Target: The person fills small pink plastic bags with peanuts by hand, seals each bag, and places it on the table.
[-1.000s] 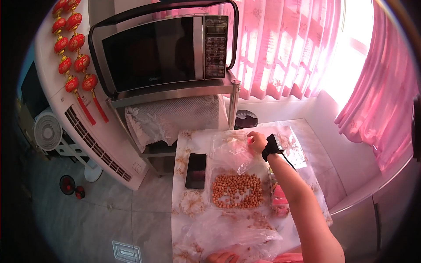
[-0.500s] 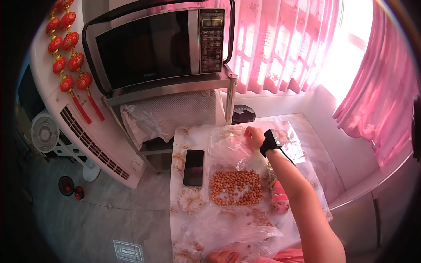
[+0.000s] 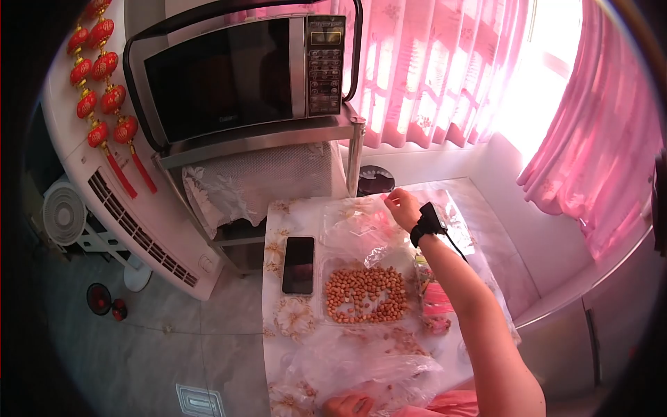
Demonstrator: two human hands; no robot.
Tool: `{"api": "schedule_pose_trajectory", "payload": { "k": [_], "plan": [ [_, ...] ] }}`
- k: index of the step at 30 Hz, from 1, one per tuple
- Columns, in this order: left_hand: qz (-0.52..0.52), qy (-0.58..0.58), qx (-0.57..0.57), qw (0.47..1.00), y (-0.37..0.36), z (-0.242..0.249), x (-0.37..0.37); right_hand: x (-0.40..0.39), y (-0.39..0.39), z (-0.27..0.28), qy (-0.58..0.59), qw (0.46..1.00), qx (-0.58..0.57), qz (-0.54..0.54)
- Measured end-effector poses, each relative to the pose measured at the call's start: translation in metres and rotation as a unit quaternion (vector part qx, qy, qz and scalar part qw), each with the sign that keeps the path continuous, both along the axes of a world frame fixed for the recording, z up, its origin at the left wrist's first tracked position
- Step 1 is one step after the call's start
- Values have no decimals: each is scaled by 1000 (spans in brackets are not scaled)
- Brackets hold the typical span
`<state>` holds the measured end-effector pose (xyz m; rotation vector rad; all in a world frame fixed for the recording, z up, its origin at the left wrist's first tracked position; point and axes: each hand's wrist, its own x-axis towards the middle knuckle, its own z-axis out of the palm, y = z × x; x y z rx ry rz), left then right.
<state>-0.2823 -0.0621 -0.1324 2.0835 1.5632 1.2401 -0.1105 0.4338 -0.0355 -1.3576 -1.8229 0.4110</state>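
Note:
Reaching to the far side of the table, my right hand (image 3: 404, 210) has its fingers pinched together at the far edge of the table, past a clear plastic bag (image 3: 358, 226). What it pinches, if anything, is too small to make out. My left hand (image 3: 349, 404) is at the near edge, beside a spread clear plastic sheet or bag (image 3: 368, 361). Its fingers look curled, partly cut off by the frame. Between the hands sits a clear plastic tray (image 3: 322, 297) of reddish-brown peanuts (image 3: 366, 295). A few loose nuts lie by the near plastic.
A black phone (image 3: 299, 265) lies left of the tray. A pink-and-clear package (image 3: 435, 300) is to its right, partly behind my forearm. A dark bin (image 3: 375, 181) stands beyond the table, and a microwave (image 3: 222, 80) on a metal rack (image 3: 257, 135) is at the back left.
My right hand has lifted slightly away from the far plastic bag, toward the table's far edge. The whole view has shifted a little; my left hand stays at the near edge.

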Motion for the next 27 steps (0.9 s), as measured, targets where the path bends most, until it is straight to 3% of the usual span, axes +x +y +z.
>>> {"api": "schedule_pose_trajectory", "payload": {
  "k": [8, 17, 23, 25, 27],
  "plan": [
    [0, -2, -27, 1000, 3, 20, -2, 30, -34, 35, 45, 993, 113, -6],
    [18, -73, -48, 996, 9, 39, 1, 82, -199, 97, -98, 978, 172, 62],
    [-31, -38, -34, 998, 11, 51, -3, 107, -280, 99, -90, 990, 91, 58],
    [-81, -36, -97, 991, 9, 51, -7, 112, -301, 98, -64, 994, 73, 59],
    [-84, -14, -82, 993, 11, 61, -6, 115, -323, 100, -51, 996, 52, 50]
  ]
}}
